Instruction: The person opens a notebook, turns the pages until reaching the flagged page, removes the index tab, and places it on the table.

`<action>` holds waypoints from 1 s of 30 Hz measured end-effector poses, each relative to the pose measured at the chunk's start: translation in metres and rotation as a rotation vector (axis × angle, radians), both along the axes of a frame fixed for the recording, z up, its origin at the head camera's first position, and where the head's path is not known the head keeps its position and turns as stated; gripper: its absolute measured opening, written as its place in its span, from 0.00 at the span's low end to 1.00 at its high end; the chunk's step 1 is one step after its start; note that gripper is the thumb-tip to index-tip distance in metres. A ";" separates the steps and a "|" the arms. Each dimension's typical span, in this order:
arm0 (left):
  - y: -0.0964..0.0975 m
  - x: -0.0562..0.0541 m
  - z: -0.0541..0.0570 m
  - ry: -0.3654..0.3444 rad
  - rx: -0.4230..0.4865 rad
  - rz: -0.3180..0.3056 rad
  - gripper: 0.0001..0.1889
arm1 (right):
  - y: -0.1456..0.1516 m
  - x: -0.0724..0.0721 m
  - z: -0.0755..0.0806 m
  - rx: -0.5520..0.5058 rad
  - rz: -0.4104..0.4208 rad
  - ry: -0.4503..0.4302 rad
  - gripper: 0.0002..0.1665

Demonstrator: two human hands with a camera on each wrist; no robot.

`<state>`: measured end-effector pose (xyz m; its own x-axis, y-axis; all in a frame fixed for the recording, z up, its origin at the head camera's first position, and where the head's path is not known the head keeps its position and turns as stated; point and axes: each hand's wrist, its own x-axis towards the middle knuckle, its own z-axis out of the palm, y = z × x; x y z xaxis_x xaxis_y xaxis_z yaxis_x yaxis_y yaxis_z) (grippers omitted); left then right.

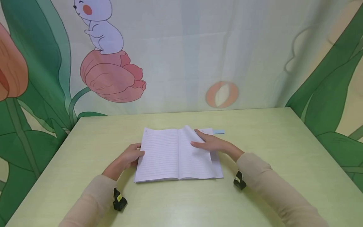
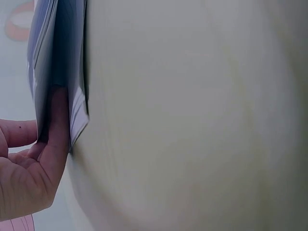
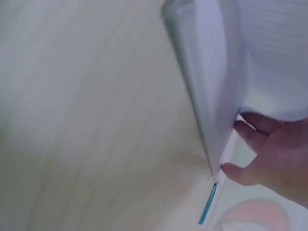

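Sleeves (image 1: pixel 90 198) cross roomy tabletop (image 1: pixel 175 201), hands (image 1: pixel 131 155) (image 1: pixel 212 143) touching notebook (image 1: pixel 159 154) edges.

Left hand (image 1: pixel 131 155) — some fingertips hidden between the notebook's (image 1: pixel 158 154) leaves, blue strip (image 1: pixel 219 131) partly covered, printed rabbit (image 1: pixel 106 36) cropped by top edge, sleeves (image 1: pixel 89 200) cut off below

The open paper notebook (image 1: pixel 159 154) is white with thin grey ruling, the flat strip (image 1: pixel 218 131) at far right light blue, the flat tabletop (image 1: pixel 175 205) pale yellow-green.
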<state>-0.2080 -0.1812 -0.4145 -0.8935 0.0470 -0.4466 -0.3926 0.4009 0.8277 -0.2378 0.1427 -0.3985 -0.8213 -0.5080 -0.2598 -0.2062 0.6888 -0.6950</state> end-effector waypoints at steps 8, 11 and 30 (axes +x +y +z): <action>-0.001 -0.001 -0.002 0.007 0.004 -0.010 0.23 | -0.012 0.009 0.003 -0.142 0.047 -0.090 0.42; -0.002 -0.001 -0.001 0.008 0.000 -0.013 0.23 | -0.020 0.013 0.000 -0.142 0.098 -0.062 0.41; 0.000 0.001 -0.001 0.016 0.008 -0.032 0.23 | -0.053 0.036 -0.003 0.099 0.382 0.174 0.55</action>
<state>-0.2072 -0.1815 -0.4157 -0.8986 0.0797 -0.4315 -0.3660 0.4062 0.8373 -0.2021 0.0901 -0.4017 -0.6151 -0.7634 -0.1973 -0.5673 0.6023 -0.5616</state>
